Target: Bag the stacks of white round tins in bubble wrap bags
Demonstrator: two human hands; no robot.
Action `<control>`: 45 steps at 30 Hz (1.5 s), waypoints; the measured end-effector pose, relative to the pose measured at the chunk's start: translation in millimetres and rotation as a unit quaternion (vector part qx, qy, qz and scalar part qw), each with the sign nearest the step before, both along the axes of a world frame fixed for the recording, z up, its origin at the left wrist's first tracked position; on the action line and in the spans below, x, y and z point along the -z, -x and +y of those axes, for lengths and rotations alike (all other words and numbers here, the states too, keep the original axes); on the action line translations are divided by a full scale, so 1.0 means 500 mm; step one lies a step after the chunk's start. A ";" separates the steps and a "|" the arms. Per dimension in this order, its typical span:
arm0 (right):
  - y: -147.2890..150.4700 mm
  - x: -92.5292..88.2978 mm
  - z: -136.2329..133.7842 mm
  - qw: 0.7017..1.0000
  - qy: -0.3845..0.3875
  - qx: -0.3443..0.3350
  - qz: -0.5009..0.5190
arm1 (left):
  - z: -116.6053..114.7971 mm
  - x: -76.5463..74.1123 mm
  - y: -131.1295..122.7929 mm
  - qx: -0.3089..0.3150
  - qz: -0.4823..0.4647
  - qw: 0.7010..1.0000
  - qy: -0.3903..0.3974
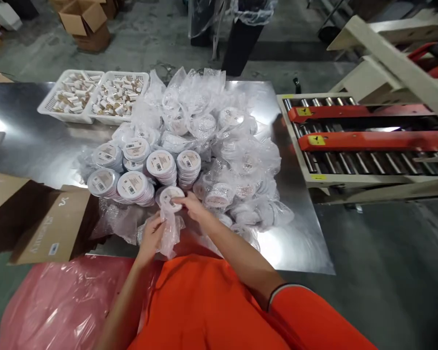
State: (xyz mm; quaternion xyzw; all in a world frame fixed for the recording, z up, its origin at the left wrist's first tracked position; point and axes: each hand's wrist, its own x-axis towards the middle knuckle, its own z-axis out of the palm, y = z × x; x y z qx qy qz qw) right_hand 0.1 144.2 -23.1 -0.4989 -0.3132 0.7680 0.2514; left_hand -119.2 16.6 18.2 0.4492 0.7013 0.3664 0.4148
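In front of my body, my left hand is closed on a crumpled bubble-wrap bag. A round white labelled disc shows at the bag's upper end, and I cannot tell whether it is one disc or a stack. The fingers of my right hand grip this disc at its right side. Just beyond my hands stand several stacks of round labelled discs. To the right and behind lies a heap of bubble-wrapped disc stacks.
Two white baskets of small white-and-gold pieces stand at the back left of the metal table. An opened cardboard box is at the left, above a pink plastic bag. A roller conveyor adjoins the right side.
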 end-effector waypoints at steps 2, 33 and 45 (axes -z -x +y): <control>-0.055 -0.019 -0.011 0.999 0.039 0.012 0.032 | -0.036 -0.017 0.016 -0.046 0.070 0.996 0.037; -0.230 -0.161 -0.227 0.954 -0.262 -0.143 -0.043 | -0.068 -0.082 -0.123 -0.121 0.142 0.979 -0.085; -0.203 -0.121 -0.232 0.953 -0.265 -0.074 -0.127 | -0.100 -0.081 -0.127 -0.018 0.241 0.957 -0.161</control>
